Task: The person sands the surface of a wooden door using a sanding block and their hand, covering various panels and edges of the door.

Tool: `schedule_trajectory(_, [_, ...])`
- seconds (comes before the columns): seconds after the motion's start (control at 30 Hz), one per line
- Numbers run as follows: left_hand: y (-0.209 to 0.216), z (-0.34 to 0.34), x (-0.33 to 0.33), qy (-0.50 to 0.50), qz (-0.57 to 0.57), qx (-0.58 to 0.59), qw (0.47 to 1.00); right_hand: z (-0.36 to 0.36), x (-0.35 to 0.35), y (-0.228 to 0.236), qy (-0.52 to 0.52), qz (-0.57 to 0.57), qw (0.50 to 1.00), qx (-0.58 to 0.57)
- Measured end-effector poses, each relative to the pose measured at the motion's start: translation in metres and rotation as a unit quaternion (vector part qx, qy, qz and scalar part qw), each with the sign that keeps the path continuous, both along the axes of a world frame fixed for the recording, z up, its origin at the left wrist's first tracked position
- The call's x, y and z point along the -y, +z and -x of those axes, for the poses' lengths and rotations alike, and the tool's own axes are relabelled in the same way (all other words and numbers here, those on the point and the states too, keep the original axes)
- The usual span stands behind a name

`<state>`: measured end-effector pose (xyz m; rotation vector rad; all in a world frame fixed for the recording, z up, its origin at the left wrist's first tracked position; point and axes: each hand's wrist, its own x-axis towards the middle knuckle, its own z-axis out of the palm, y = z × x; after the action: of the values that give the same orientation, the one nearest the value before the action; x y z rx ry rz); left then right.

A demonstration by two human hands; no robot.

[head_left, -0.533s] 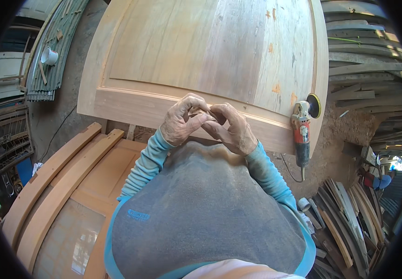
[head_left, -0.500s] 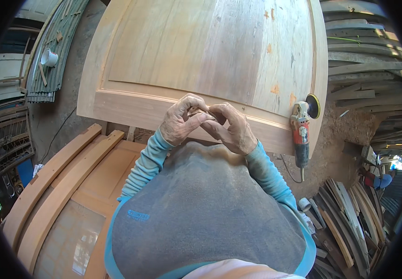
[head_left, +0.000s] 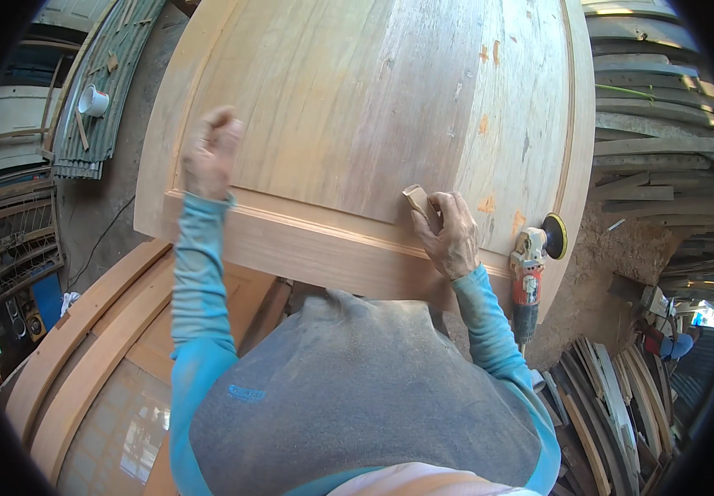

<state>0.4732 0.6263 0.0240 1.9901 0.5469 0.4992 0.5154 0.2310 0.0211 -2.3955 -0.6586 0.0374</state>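
A wooden panel door (head_left: pixel 299 107) lies flat before me, its boards in tan, brown and pale stripes with orange patches. My right hand (head_left: pixel 454 238) is over the door's lower edge, closed on a folded brown piece of sandpaper (head_left: pixel 416 198) that sticks out past the fingertips. Raised above the door's left corner, my left hand (head_left: pixel 213 153) is smeared by motion, so its fingers cannot be made out well. An angle grinder (head_left: pixel 528 285) with a round yellow-edged disc rests on the door's right side.
Wooden door frames with a glass pane (head_left: pixel 117 413) lean at lower left. A white bucket (head_left: pixel 93 101) sits on corrugated sheets (head_left: pixel 84 157). Stacked boards (head_left: pixel 654 149) line the right, with loose wood strips (head_left: pixel 613 405) below. A cable crosses the floor at left.
My hands, together on the sandpaper before, have parted. The left one swung up and left; the right one moved right with the sandpaper, over the door.
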Motion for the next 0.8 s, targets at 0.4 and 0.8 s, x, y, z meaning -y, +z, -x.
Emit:
schedule_trajectory(0.4, [-0.086, -0.048, -0.23, 0.175, -0.237, -0.338, 0.894, -0.306, -0.074, -0.06, -0.168, 0.018, 0.984, 0.057])
schedule_trajectory(0.8, [-0.074, -0.042, -0.234, 0.197, -0.214, -0.356, 0.888, -0.35, -0.091, -0.034, -0.173, -0.104, 0.95, -0.239])
